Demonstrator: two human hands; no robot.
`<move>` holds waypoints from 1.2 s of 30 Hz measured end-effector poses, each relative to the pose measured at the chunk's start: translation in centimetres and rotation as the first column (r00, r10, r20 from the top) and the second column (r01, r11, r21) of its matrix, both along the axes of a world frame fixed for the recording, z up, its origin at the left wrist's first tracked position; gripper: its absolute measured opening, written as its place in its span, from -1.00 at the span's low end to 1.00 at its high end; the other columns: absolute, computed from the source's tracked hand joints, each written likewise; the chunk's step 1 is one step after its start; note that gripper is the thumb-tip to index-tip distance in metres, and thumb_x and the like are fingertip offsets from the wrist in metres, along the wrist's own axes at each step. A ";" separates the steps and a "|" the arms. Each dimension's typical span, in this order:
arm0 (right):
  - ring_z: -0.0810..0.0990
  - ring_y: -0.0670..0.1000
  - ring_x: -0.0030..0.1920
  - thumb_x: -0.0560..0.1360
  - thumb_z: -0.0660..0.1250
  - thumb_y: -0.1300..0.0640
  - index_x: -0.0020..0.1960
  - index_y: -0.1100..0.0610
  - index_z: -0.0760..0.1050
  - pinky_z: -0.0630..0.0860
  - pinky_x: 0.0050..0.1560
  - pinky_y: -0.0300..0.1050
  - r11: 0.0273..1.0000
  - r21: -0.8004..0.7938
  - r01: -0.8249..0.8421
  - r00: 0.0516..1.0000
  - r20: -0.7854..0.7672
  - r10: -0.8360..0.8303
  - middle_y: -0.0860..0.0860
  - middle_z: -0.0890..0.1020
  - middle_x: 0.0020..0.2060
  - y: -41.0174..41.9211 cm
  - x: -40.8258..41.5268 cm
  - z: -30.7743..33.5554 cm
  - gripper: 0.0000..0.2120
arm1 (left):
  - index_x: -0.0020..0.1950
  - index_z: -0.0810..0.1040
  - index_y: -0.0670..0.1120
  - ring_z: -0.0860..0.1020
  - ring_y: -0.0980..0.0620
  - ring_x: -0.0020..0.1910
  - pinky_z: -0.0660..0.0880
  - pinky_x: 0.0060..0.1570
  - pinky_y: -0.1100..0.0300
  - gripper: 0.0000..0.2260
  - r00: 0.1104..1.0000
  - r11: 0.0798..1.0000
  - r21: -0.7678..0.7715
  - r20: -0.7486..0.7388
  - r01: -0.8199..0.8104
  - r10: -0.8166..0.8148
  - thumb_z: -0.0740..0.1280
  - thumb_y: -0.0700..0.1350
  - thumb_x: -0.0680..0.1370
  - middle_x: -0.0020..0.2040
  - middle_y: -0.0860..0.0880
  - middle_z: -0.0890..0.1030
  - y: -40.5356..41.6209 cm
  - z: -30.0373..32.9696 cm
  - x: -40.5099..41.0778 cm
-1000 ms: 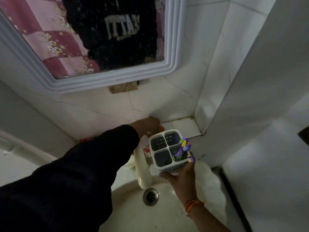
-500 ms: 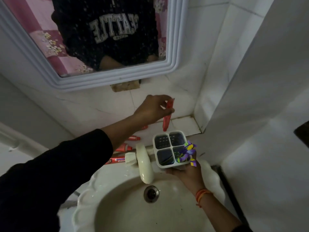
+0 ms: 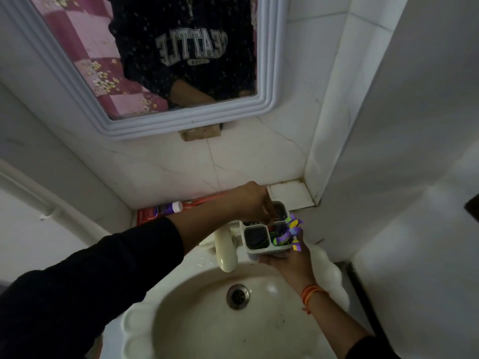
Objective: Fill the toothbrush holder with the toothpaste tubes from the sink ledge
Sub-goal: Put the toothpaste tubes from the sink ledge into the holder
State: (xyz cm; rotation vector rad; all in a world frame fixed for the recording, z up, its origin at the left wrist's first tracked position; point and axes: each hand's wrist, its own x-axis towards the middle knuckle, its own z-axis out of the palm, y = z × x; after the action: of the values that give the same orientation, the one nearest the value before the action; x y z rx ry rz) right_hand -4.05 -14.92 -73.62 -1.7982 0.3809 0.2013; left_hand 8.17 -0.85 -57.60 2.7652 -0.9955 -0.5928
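Note:
My right hand [image 3: 293, 263] grips a white four-compartment toothbrush holder [image 3: 261, 251] from below, over the sink's back rim. A purple and yellow ornament [image 3: 291, 230] sticks up on its right side. My left hand [image 3: 252, 200] is over the holder's far compartments, fingers pinched and pointing down into it. A sliver of the red toothpaste tube [image 3: 270, 226] shows under the fingertips. On the sink ledge to the left lie a red tube with a white cap [image 3: 166, 209] and another red tube [image 3: 202, 200] behind my forearm.
A cream tap [image 3: 225, 252] juts over the basin [image 3: 194, 320], just left of the holder, with the drain [image 3: 238, 296] below. A white-framed mirror [image 3: 168, 60] hangs above. A tiled wall corner [image 3: 313, 177] stands close on the right.
My left hand picked a red tube off the ledge, lifted it above the holder, then came down so its fingers are now in the holder's top. The right hand has kept the holder in place.

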 end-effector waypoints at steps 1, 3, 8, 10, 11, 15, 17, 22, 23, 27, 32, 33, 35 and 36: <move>0.66 -0.25 0.01 0.23 0.71 0.06 0.44 0.19 0.41 0.58 -0.09 -0.44 1.000 0.012 -0.009 1.000 0.009 0.009 -0.05 0.67 0.13 0.0 0.0 0.1 -0.13 | 0.14 0.74 0.07 0.61 0.11 -0.03 0.49 0.00 0.24 -0.75 0.999 1.000 -0.010 -0.043 -0.009 0.008 0.50 0.03 0.48 0.03 0.03 0.76 0.1 0.2 0.2; 0.65 -0.25 0.02 0.24 0.70 0.07 0.44 0.17 0.39 0.58 -0.04 -0.40 1.000 0.026 -0.009 1.000 0.005 0.009 -0.05 0.65 0.15 0.0 -0.1 0.2 -0.13 | 0.09 0.76 0.06 0.65 0.15 0.00 0.51 0.06 0.24 -0.79 0.992 0.994 -0.079 -0.107 -0.069 0.061 0.50 0.00 0.47 0.03 0.07 0.76 0.6 0.8 1.0; 0.67 -0.31 -0.04 0.26 0.69 0.12 0.44 0.17 0.41 0.59 -0.05 -0.43 0.998 0.066 -0.007 1.000 -0.009 0.008 -0.05 0.65 0.14 -0.1 0.1 0.0 -0.17 | 0.10 0.74 -0.03 0.62 0.10 -0.04 0.53 0.13 0.22 -0.79 0.953 0.943 -0.137 -0.067 -0.302 0.295 0.42 -0.18 0.51 0.09 -0.02 0.74 4.5 -0.8 4.2; 0.64 -0.41 -0.07 0.29 0.67 0.23 0.47 0.22 0.37 0.54 -0.12 -0.53 0.995 0.102 0.000 1.000 -0.003 0.001 -0.05 0.63 0.11 -0.1 0.2 -0.2 -0.17 | 0.20 0.70 -0.07 0.62 0.04 0.01 0.54 0.17 0.17 -0.72 0.961 0.961 0.033 -0.035 -0.275 0.276 0.43 -0.22 0.50 0.17 -0.07 0.71 6.5 -3.0 5.3; 0.63 -0.44 -0.07 0.29 0.67 0.26 0.47 0.24 0.36 0.53 -0.12 -0.55 0.993 0.116 0.007 1.000 -0.001 -0.007 -0.06 0.63 0.10 -0.1 0.2 -0.3 -0.17 | 0.28 0.65 -0.06 0.63 -0.01 0.10 0.53 0.20 0.14 -0.65 0.969 0.962 0.130 -0.010 -0.242 0.245 0.46 -0.20 0.49 0.23 -0.07 0.68 7.3 -4.3 5.6; 0.66 -0.33 -0.07 0.26 0.68 0.26 0.46 0.24 0.37 0.55 -0.12 -0.54 0.987 0.157 0.016 1.000 0.002 -0.017 -0.06 0.62 0.11 -0.3 0.4 -0.8 -0.14 | 0.56 0.31 0.17 0.63 -0.08 0.09 0.58 0.13 0.04 -0.40 0.977 0.949 0.235 0.086 -0.209 0.194 0.40 -0.07 0.55 0.10 -0.05 0.63 10.2 -9.5 6.5; 0.61 -0.29 0.01 0.26 0.69 0.24 0.49 0.22 0.33 0.54 -0.10 -0.54 0.985 0.173 0.018 1.000 -0.002 -0.018 -0.04 0.60 0.15 -0.3 0.5 -1.2 -0.10 | 0.56 0.29 0.19 0.63 -0.11 0.10 0.60 0.10 -0.04 -0.41 0.972 0.952 0.234 0.169 -0.198 0.161 0.37 -0.06 0.56 0.10 -0.08 0.63 10.4 -10.9 6.6; 0.63 -0.36 -0.07 0.31 0.65 0.29 0.48 0.23 0.33 0.53 -0.11 -0.56 0.979 0.202 0.010 0.999 0.035 -0.017 -0.11 0.58 0.10 -0.4 0.6 -1.7 -0.16 | 0.31 0.56 -0.06 0.62 -0.14 0.10 0.58 0.12 -0.05 -0.71 0.997 0.983 0.185 0.081 -0.017 0.002 0.35 -0.09 0.58 0.24 -0.15 0.54 9.2 -8.9 7.0; 0.64 -0.36 -0.04 0.30 0.66 0.27 0.47 0.21 0.34 0.55 -0.07 -0.52 0.981 0.195 0.016 0.999 0.029 -0.023 -0.10 0.59 0.12 -0.4 0.4 -1.6 -0.16 | 0.39 0.51 -0.06 0.61 -0.13 0.04 0.58 0.09 -0.02 -0.66 0.998 0.993 0.119 0.062 0.014 -0.021 0.33 -0.07 0.61 0.24 -0.14 0.48 8.7 -7.8 6.8; 0.73 -0.07 0.05 0.46 0.54 0.28 0.43 0.20 0.41 0.70 -0.02 -0.16 0.976 0.216 0.013 0.999 0.038 -0.021 0.12 0.69 0.16 -0.6 0.1 -0.8 -0.41 | 0.59 0.30 0.07 0.56 -0.02 -0.04 0.56 0.00 0.05 -0.49 0.969 0.980 0.087 0.156 0.179 -0.190 0.28 0.08 0.64 0.19 -0.09 0.46 5.0 -2.0 5.4; 0.71 0.10 0.15 0.23 0.59 0.57 0.36 0.26 0.42 0.72 -0.09 -0.01 0.944 0.326 0.044 0.993 0.092 -0.078 0.20 0.66 0.20 -0.2 0.4 0.4 -0.22 | 0.14 0.64 0.00 0.60 0.07 -0.06 0.53 -0.13 0.15 -0.68 0.969 0.979 0.129 0.170 0.159 -0.179 0.51 0.12 0.46 -0.02 0.06 0.69 -0.9 5.1 3.4; 0.70 0.15 0.17 0.24 0.58 0.57 0.36 0.23 0.42 0.72 -0.09 0.04 0.947 0.318 0.045 0.993 0.089 -0.077 0.21 0.65 0.21 -0.2 0.3 0.4 -0.23 | 0.07 0.68 0.00 0.64 0.08 -0.10 0.59 -0.13 0.14 -0.73 0.971 0.970 0.167 0.136 0.176 -0.199 0.54 0.07 0.43 -0.07 0.06 0.71 -2.0 5.4 3.0; 0.70 0.23 0.14 0.37 0.57 0.43 0.32 0.16 0.49 0.71 -0.10 0.20 0.976 0.217 0.017 0.978 0.202 -0.062 0.26 0.64 0.21 -0.3 -0.1 0.6 -0.42 | -0.01 0.72 -0.02 0.69 0.07 -0.16 0.62 -0.24 0.17 -0.79 0.975 0.936 0.296 0.060 0.188 -0.215 0.55 0.00 0.39 -0.16 0.03 0.74 -3.9 5.1 2.2; 0.70 0.27 0.13 0.38 0.61 0.24 0.29 0.14 0.51 0.68 -0.08 0.31 0.979 0.204 0.031 0.978 0.198 -0.072 0.26 0.64 0.20 -0.1 -0.1 0.7 -0.46 | -0.02 0.73 -0.04 0.69 0.07 -0.16 0.56 -0.33 0.22 -0.80 0.976 0.916 0.359 0.053 0.181 -0.213 0.54 -0.02 0.39 -0.18 0.01 0.74 -4.6 4.9 1.8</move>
State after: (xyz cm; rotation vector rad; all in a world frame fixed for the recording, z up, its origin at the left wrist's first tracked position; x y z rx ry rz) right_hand -4.16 -15.05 -72.88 -1.5913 0.2514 0.0161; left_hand 9.96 -5.46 -52.74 3.0449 -1.3190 -0.7458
